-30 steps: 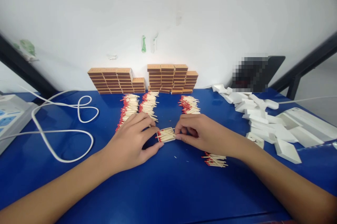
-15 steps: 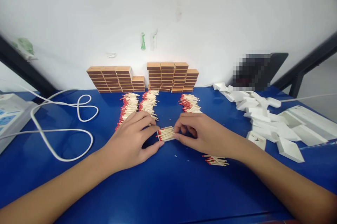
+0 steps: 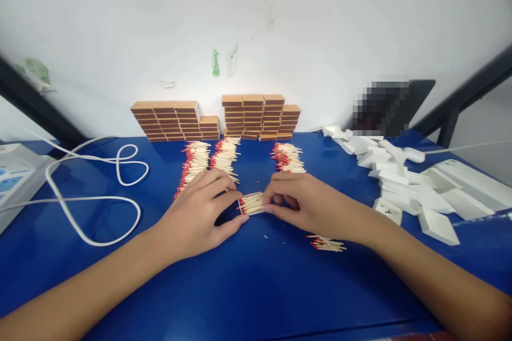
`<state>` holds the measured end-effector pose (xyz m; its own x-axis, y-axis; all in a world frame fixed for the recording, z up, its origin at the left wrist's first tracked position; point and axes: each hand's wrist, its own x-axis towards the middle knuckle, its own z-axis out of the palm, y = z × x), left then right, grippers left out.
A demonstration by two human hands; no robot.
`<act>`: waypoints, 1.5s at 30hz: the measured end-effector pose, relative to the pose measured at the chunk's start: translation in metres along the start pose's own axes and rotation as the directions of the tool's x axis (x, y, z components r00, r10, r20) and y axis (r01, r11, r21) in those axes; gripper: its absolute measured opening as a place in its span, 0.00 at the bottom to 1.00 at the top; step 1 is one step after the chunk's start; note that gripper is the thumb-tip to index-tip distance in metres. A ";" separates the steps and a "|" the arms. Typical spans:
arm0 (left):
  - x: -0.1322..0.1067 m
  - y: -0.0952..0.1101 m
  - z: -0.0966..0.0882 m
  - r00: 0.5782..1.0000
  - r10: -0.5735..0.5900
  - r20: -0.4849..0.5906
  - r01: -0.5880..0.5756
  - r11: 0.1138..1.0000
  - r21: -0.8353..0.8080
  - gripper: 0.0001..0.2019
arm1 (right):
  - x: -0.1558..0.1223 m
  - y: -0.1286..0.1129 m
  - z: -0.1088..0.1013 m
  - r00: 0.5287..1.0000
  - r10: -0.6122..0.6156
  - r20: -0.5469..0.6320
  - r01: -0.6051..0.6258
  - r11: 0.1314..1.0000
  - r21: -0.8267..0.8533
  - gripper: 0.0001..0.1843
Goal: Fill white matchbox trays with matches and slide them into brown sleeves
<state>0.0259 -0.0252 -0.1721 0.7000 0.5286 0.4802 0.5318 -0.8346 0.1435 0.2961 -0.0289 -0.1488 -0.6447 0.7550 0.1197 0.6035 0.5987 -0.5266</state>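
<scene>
A small white matchbox tray [image 3: 256,212] lies on the blue table between my hands. Matches [image 3: 251,203] fill it, red heads toward the left. My left hand [image 3: 206,213] grips the tray's left end, thumb at the near corner and forefinger at the far one. At the right end, my right hand [image 3: 298,205] has its thumb and forefinger closed on the tray and the match ends; the exact contact is partly hidden. A small loose pile of matches [image 3: 328,244] lies beside my right wrist. Beyond my hands are larger match heaps [image 3: 196,162], [image 3: 225,157], [image 3: 288,158].
Stacked matchboxes [image 3: 168,119] and a second stack [image 3: 254,116] stand against the wall. White cables [image 3: 94,199] loop at the left, near a white power strip [image 3: 20,170]. Several empty white trays [image 3: 400,181] lie heaped at the right, before a dark, partly blurred panel [image 3: 418,103].
A match that lay slantwise across the top of the tray now lies in line with the others. Both hands stay almost where they were.
</scene>
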 end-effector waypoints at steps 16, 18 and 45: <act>0.000 0.002 0.000 1.000 0.003 0.013 -0.002 1.000 -0.013 0.11 | -0.001 -0.002 0.008 0.999 -0.047 0.010 0.047 0.998 0.030 0.07; 0.000 0.002 0.000 1.000 -0.002 0.016 0.002 1.000 -0.016 0.11 | -0.001 -0.002 0.007 0.998 -0.055 0.015 0.054 0.998 0.022 0.08; -0.002 0.001 0.004 0.999 0.044 -0.024 -0.045 0.998 -0.046 0.11 | -0.001 0.000 0.008 0.987 0.111 -0.112 -0.118 0.991 -0.063 0.08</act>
<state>0.0267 -0.0266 -0.1761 0.7112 0.4878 0.5063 0.4774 -0.8637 0.1616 0.2927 -0.0317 -0.1553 -0.5171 0.8419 0.1544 0.7040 0.5209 -0.4827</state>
